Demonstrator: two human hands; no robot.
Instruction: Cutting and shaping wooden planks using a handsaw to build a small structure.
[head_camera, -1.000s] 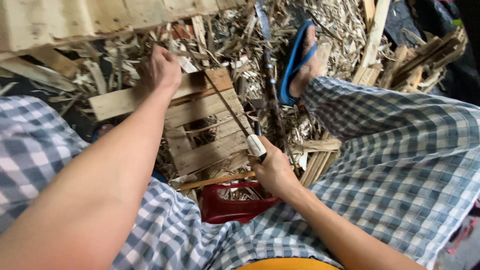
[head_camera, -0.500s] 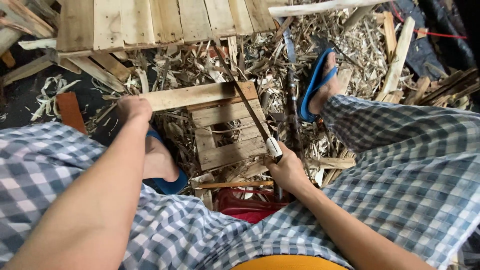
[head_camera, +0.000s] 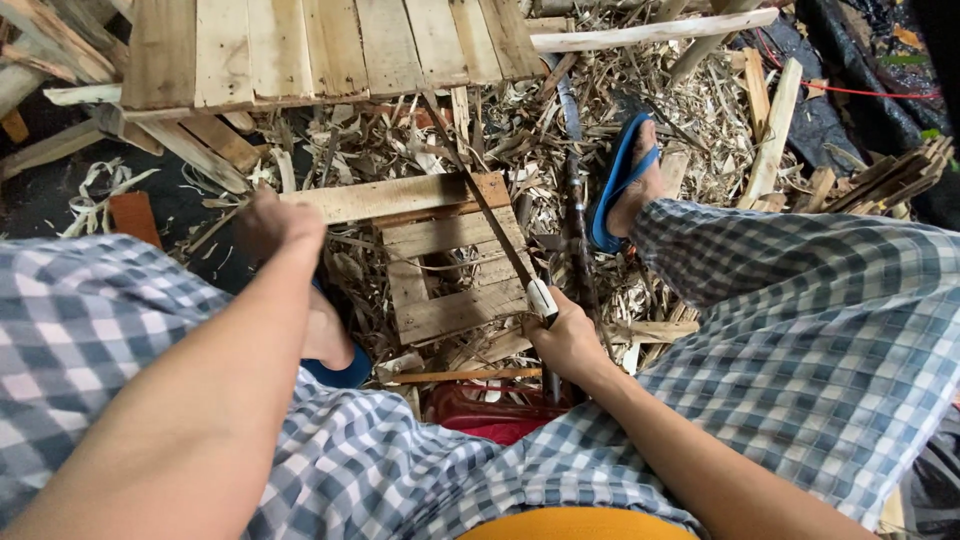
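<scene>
Right hand grips, fingers wrapped tight, the white handle of a long thin blade slanting far-left over a small wooden crate. Left hand rests fisted near the crate's left plank; contact unclear. Wood shavings all around.

— What sort of place is this?

— A rough woodworking spot, worked on the ground. The floor is buried in wood shavings and splintered offcuts.

— Any proper bench?

— None shows. A small slatted wooden frame lies among the scraps, a bigger plank pallet beyond it, loose sticks about, and a bundle of slats at the right.
</scene>
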